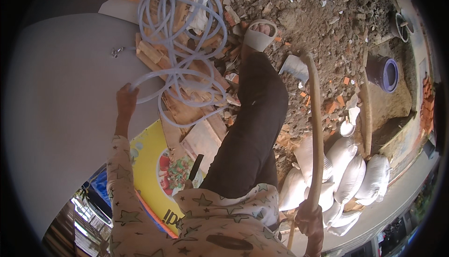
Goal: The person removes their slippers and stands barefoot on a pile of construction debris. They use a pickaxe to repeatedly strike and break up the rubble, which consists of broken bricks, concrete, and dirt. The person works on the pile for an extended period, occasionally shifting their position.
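My left hand [126, 95] is closed round a loop of clear plastic hose [175, 72] at the left. The rest of the hose lies in loose coils over boards and rubble, up to the top edge. In my right hand [308, 217], at the lower right, is the long wooden handle of a hoe [316, 126]. Its handle rises away from me, and its pale flat blade [295, 67] rests at the far end over the broken ground. My sandalled foot [260, 35] stands on the rubble between the hose and the hoe.
A large grey sheet-like surface [70, 88] fills the left. Wooden boards [206, 140] and a yellow printed panel [149, 149] lie beside my leg. White filled sacks [351, 177] are grouped at the right, below a purple bucket [389, 74]. Dirt with brick pieces [332, 105] spreads ahead.
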Tool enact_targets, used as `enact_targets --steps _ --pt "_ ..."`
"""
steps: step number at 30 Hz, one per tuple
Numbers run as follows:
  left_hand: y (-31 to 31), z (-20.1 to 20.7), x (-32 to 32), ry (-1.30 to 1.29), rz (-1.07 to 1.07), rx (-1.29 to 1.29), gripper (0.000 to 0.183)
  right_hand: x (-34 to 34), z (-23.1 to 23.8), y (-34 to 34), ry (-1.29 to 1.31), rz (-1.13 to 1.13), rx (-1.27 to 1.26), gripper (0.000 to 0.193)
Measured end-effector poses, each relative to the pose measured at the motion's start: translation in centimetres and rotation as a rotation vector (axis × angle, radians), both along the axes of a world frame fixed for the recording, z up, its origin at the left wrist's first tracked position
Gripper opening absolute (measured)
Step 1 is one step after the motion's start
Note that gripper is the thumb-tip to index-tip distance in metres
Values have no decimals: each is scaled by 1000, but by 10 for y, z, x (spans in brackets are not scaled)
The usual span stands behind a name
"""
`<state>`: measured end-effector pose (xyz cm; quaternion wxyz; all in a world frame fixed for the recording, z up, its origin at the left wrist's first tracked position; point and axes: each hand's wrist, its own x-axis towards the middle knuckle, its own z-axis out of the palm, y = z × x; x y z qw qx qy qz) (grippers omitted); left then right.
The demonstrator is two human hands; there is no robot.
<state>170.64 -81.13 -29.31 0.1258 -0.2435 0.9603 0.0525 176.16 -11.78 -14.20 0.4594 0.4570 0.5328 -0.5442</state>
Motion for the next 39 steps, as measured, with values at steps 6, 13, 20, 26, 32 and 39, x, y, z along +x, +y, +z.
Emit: enact_targets --steps 6,13,20,26,32,39 --pt "-167 83 -86 470 327 -113 35 -1 -2 4 -18 -35 -3 40" --pt "-91 3 -140 -11 756 -8 49 -3 4 -12 -11 -23 28 36" --pt "-75 -173 -120 416 580 569 56 -4 2 -15 17 -32 -7 44" --pt "68 -192 -83 43 247 537 39 -5 6 -23 -27 -40 73 46" --pt "162 -246 5 -360 57 579 42 -6 4 -22 7 5 64 47" --pt "259 -234 35 -400 67 797 42 -9 7 -20 -15 -11 112 50"
